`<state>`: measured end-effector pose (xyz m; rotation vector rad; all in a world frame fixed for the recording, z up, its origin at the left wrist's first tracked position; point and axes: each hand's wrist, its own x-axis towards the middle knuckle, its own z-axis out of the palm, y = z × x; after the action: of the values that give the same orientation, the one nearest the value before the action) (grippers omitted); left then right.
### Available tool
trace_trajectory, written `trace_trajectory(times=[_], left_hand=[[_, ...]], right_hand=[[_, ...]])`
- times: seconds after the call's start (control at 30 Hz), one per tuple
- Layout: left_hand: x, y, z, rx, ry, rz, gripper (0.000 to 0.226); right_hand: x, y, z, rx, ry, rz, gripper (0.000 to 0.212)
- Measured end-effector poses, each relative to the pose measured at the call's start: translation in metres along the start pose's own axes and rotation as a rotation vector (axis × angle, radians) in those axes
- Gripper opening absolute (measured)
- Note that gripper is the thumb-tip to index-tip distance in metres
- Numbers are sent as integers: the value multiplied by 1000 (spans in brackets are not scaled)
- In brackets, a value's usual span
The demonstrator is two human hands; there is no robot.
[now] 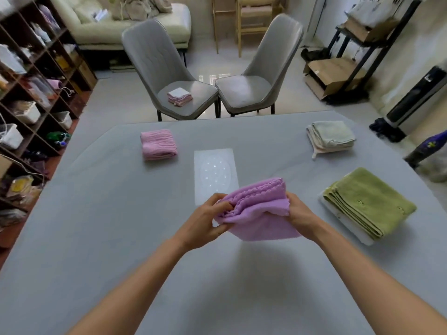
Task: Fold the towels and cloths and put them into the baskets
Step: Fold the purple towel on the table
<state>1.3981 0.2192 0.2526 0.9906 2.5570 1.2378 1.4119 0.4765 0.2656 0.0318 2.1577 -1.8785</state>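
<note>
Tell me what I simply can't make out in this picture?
- Head view: the lilac scalloped cloth, held above the grey table, hides the fingers of the left hand and right hand gripping it.
- The white flat object under the folded green towel is mostly covered.
- No baskets are identifiable; the shelf bins at left are blurred.

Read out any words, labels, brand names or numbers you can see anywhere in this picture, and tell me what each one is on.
None can be read.
Folded green towel: small dark marks, too small to read.
Black and silver floor appliance: white mark near its top, blurred.
Purple cloth gripped by the left hand and right hand: no text.
</note>
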Motion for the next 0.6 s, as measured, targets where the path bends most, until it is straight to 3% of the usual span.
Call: trace_trajectory(times=[0.1,0.2,0.33,0.37,0.43,0.5,0.57,0.6], left_hand=[[3,4,-16,-79,161,-66,31],[11,7,-31,-288,339,-367,40],[19,22,-24,-701,383,-724,31],[17,27,-23,-832,342,-830,32],[11,31,-18,-1079,111,-1015,61],[-3,32,-12,-1181,-166,-1023,81],[-11,35,-8,-1091,-281,-894,64],[-9,36,-5,-1073,-238,-907,55]], right_hand=[[-9,-12,3,-23,66,-9,21],[-18,-25,12,0,119,13,24],[-24,-33,30,45,259,116,21],[-26,-36,34,21,294,155,23],[-26,-39,40,38,391,274,25],[-28,-45,45,137,489,387,13],[-29,-51,44,189,498,503,5],[-30,-55,43,222,475,557,7]])
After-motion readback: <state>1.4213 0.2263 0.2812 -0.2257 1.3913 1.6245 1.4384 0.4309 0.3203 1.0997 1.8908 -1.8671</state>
